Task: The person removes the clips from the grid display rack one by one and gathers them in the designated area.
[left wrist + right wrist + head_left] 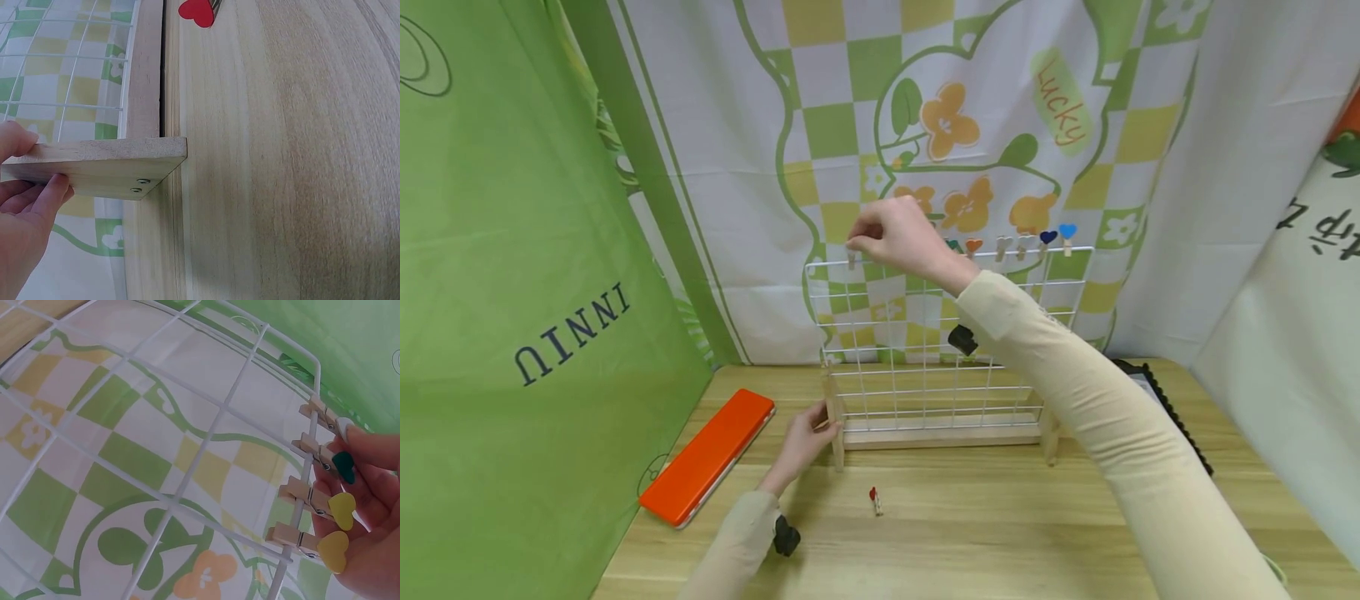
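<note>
A white wire grid rack with a wooden base (940, 438) stands on the table. At its top left corner my right hand (898, 233) pinches a wooden clothespin with a white heart (322, 414), which sits on the top wire. Beside it on that wire are a dark green heart clothespin (343, 467) and two yellow heart clothespins (333, 551), close by the curled fingers. Lower down, my left hand (805, 437) grips the rack's left wooden leg (106, 161) between thumb and fingers. A red heart clothespin (876, 502) lies on the table in front of the rack.
Farther right on the top wire are orange (973, 246), white, dark blue and light blue (1067, 232) heart clothespins. An orange-red case (709, 457) lies left of the rack. A black-edged object (1165, 408) lies behind its right end. Printed cloths hang around the table.
</note>
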A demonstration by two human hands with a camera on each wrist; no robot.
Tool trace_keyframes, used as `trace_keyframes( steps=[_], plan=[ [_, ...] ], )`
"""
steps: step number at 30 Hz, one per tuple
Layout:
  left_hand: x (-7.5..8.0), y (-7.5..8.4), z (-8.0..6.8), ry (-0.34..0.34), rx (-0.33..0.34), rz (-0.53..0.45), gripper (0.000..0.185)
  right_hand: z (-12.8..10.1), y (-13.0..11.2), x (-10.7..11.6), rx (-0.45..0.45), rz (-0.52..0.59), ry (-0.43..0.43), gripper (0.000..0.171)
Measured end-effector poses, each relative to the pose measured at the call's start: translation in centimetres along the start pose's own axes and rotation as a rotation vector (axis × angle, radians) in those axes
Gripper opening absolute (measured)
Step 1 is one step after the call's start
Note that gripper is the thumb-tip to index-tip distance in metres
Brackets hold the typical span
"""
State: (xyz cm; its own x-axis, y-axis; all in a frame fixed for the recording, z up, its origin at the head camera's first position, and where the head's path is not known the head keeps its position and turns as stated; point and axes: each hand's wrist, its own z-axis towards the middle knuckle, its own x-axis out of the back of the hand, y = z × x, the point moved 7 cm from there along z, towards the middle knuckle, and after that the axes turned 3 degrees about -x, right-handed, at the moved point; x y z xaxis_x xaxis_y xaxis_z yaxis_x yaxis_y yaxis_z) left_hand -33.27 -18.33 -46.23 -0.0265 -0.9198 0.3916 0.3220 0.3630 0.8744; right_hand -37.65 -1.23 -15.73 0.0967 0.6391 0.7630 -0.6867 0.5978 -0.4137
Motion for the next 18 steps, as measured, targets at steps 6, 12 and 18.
trace_keyframes(
  steps=[6,12,18],
  plan=[
    [-0.1,-0.4,0.1,0.007,0.007,-0.011,0.048,-0.1,0.0,0.2,0.018,0.019,0.036,0.011],
    [-0.1,-0.5,0.2,0.014,-0.005,-0.007,0.045,-0.3,-0.4,1.0,0.021,0.026,0.079,0.012],
    [-0.2,-2.1,0.7,0.014,-0.004,-0.011,0.049,-1.1,-0.9,2.0,0.042,0.032,0.090,0.013]
  ],
)
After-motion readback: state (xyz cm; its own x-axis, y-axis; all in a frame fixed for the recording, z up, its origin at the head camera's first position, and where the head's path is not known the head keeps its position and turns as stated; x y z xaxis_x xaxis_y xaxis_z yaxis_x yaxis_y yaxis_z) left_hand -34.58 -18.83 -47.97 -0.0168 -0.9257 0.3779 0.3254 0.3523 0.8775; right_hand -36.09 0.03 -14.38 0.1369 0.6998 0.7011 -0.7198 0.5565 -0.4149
